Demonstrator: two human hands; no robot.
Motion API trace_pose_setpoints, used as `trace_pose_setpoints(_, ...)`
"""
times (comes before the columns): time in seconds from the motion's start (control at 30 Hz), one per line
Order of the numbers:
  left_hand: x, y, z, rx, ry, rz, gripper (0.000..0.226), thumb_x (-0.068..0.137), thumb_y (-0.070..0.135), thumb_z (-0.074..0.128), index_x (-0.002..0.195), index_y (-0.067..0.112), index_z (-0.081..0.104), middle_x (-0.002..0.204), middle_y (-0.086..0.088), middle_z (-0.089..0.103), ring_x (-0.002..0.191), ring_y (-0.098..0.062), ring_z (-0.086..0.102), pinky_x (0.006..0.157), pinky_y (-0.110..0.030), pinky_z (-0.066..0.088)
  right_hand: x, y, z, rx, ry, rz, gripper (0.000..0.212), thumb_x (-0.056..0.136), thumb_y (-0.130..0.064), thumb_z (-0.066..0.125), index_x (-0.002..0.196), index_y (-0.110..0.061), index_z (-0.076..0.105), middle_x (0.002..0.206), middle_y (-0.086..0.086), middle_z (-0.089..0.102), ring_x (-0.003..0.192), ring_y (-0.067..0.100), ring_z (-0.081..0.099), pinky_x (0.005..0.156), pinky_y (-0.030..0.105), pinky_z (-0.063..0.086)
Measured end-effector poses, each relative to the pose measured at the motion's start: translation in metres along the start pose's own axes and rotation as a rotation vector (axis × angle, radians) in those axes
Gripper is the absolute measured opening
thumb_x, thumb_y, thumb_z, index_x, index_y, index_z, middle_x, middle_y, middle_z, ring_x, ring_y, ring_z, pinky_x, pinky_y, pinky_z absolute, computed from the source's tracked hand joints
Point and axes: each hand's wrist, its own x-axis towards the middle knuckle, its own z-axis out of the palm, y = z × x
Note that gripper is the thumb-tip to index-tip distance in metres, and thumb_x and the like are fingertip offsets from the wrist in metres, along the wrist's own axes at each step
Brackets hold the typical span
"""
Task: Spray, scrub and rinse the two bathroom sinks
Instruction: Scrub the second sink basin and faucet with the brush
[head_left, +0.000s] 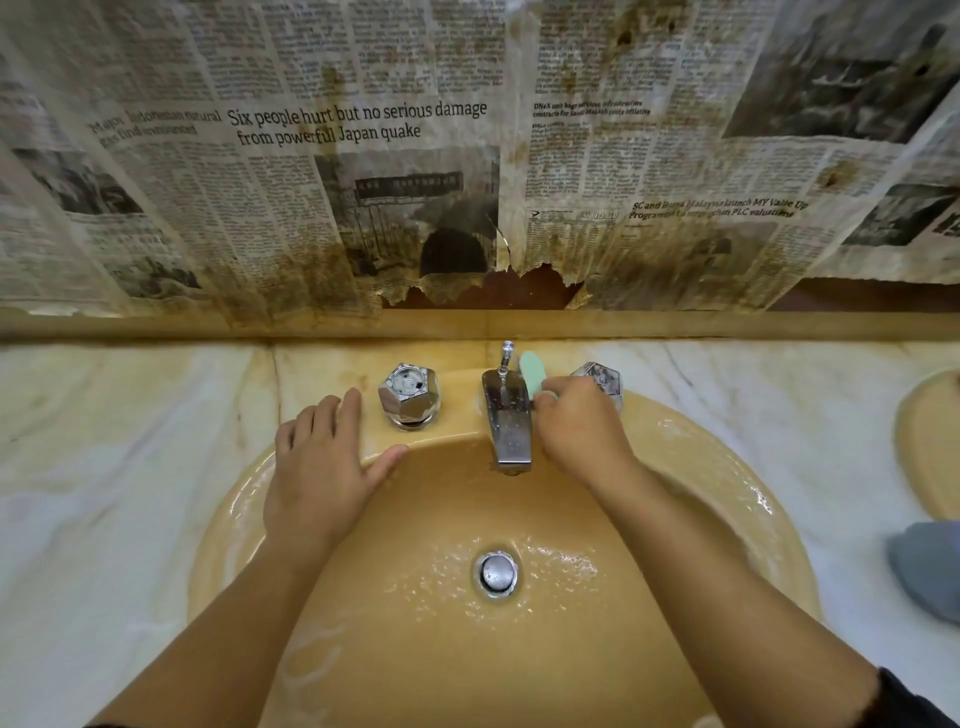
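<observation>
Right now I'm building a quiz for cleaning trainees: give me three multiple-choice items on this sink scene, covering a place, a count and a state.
1. Where is the left hand? A on the sink rim, B on the spout, C in the drain.
2. How many knobs show? A one, B two, C four.
3. What is the right hand doing? A resting open, B gripping a green sponge, C turning a knob.

A: it lies flat on the rim. B: one knob either side of the spout. B: its fingers curl round the sponge beside the spout.

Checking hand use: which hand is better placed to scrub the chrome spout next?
Right hand: it holds the pale green scrubber beside the chrome spout. Left hand rests flat on the sink rim.
</observation>
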Motion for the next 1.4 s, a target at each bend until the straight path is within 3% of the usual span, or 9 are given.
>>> trace_pose_setpoints(0.13,0.001,0.000,-0.001,-0.006,-0.002,0.004,0.087,0.088,0.074,0.023,0.142,0.009,0.045,0.128,-0.013,0.056,0.116,-0.033,0.051,0.101,-0.046,0.034,-0.035,0.008,0.005,-0.006,0.061,0.002,0.019,0.097,-0.013,0.045,0.081,-0.012,0.055,0.073,0.007,0.054,0.075,0.029,0.049,0.056,0.036,0.028)
trace_pose_setpoints(0.27,0.000,0.000,-0.002,-0.011,-0.003,0.016,0.086,0.089,0.074,0.022,0.141,0.008,0.045,0.126,-0.014,0.056,0.115,-0.034,0.051,0.100,-0.049,0.037,-0.045,0.008,0.002,-0.067,0.086,0.002,0.029,0.100,-0.016,0.047,0.117,-0.009,0.069,0.108,0.016,0.071,0.102,0.035,0.062,0.067,0.031,0.036)
trace_pose_setpoints(0.4,0.000,-0.001,-0.003,-0.010,-0.011,0.021,0.088,0.089,0.074,0.019,0.142,0.009,0.043,0.128,-0.013,0.055,0.117,-0.034,0.050,0.102,-0.048,0.037,-0.018,-0.003,0.006,0.031,0.102,0.026,0.026,0.099,-0.010,0.047,0.102,-0.001,0.070,0.099,0.021,0.070,0.098,0.036,0.062,0.069,0.036,0.040)
trace_pose_setpoints(0.53,0.000,-0.002,-0.003,-0.006,-0.017,0.031,0.088,0.089,0.075,0.017,0.143,0.010,0.041,0.129,-0.012,0.054,0.117,-0.033,0.049,0.103,-0.047,0.036,-0.062,0.017,0.010,-0.002,0.150,0.056,0.027,0.099,-0.015,0.052,0.118,-0.011,0.071,0.118,0.009,0.072,0.113,0.027,0.063,0.086,0.028,0.045)
trace_pose_setpoints(0.67,0.000,-0.002,-0.002,-0.006,-0.012,0.035,0.087,0.090,0.074,0.018,0.144,0.010,0.040,0.130,-0.014,0.054,0.119,-0.034,0.049,0.103,-0.048,0.036,-0.039,0.013,0.012,0.054,0.163,0.075,0.030,0.101,-0.017,0.050,0.123,-0.015,0.069,0.121,0.008,0.070,0.112,0.026,0.063,0.081,0.025,0.043)
trace_pose_setpoints(0.8,0.000,-0.003,-0.001,-0.020,-0.008,0.039,0.086,0.090,0.074,0.020,0.143,0.010,0.041,0.129,-0.014,0.054,0.119,-0.034,0.048,0.103,-0.049,0.036,-0.038,0.007,0.010,0.023,0.178,0.064,0.027,0.100,-0.016,0.049,0.115,-0.013,0.071,0.110,0.016,0.072,0.100,0.034,0.065,0.081,0.037,0.052)
trace_pose_setpoints(1.0,0.001,-0.001,-0.002,-0.002,-0.009,0.036,0.084,0.090,0.073,0.020,0.143,0.011,0.040,0.128,-0.013,0.054,0.118,-0.034,0.049,0.102,-0.049,0.037,-0.031,0.007,0.004,-0.124,0.122,0.047,0.022,0.095,-0.011,0.046,0.089,-0.012,0.068,0.086,0.016,0.064,0.087,0.037,0.063,0.062,0.034,0.038)
trace_pose_setpoints(1.2,0.001,-0.001,-0.002,0.000,-0.018,0.030,0.083,0.090,0.073,0.021,0.143,0.012,0.041,0.130,-0.012,0.054,0.119,-0.033,0.048,0.102,-0.048,0.037,-0.018,0.013,0.000,-0.221,0.098,0.045,0.025,0.097,-0.010,0.045,0.106,-0.010,0.069,0.091,0.016,0.062,0.080,0.033,0.055,0.064,0.033,0.038)
trace_pose_setpoints(1.4,0.001,0.000,-0.004,-0.007,-0.012,0.027,0.082,0.090,0.072,0.023,0.142,0.012,0.042,0.128,-0.013,0.055,0.117,-0.033,0.049,0.101,-0.048,0.037,-0.010,0.011,-0.009,-0.166,0.064,-0.018,0.030,0.098,-0.012,0.049,0.119,-0.012,0.071,0.095,0.014,0.067,0.085,0.032,0.059,0.068,0.031,0.044)
